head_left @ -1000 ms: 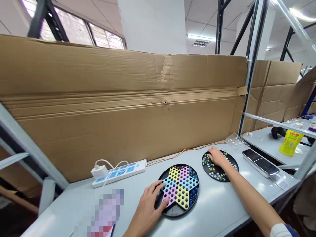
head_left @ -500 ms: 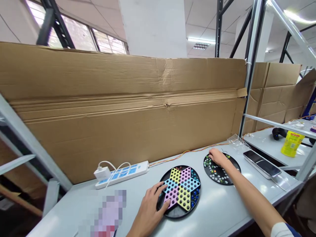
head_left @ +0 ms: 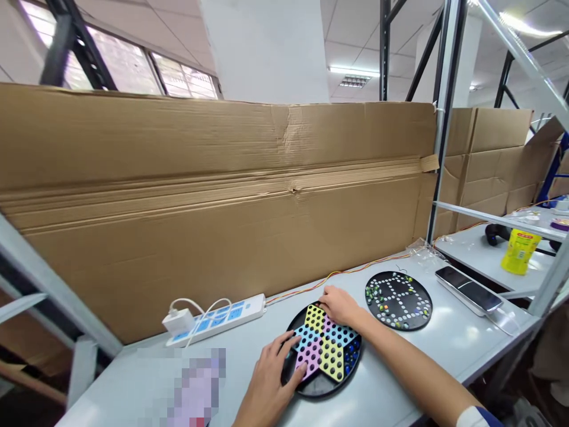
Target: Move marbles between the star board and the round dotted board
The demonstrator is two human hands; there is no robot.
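Note:
A round black Chinese checkers board [head_left: 331, 354] with a star of yellow, pink and blue points lies on the table. My left hand [head_left: 276, 369] rests on its left side, fingers spread and thumb on the pink point. At the far rim, my right hand [head_left: 340, 305] is bent down over the board, its fingers curled together; whatever they hold is hidden. Dark blue marbles [head_left: 352, 356] fill a side pocket on the right. To the right lies a round black disc [head_left: 399, 300] with white dots and scattered green, orange and clear marbles [head_left: 376, 293].
A white power strip [head_left: 217, 320] with a plugged-in charger stands at the back left. On the right lies a phone [head_left: 469, 287] on a white box. Cardboard [head_left: 222, 237] walls the back; a metal post [head_left: 440, 136] rises at right. A blurred-out object [head_left: 195, 385] lies front left.
My right hand has moved left from the dotted disc to the far rim of the Chinese checkers board. My left hand stays on the board. The view has shifted slightly.

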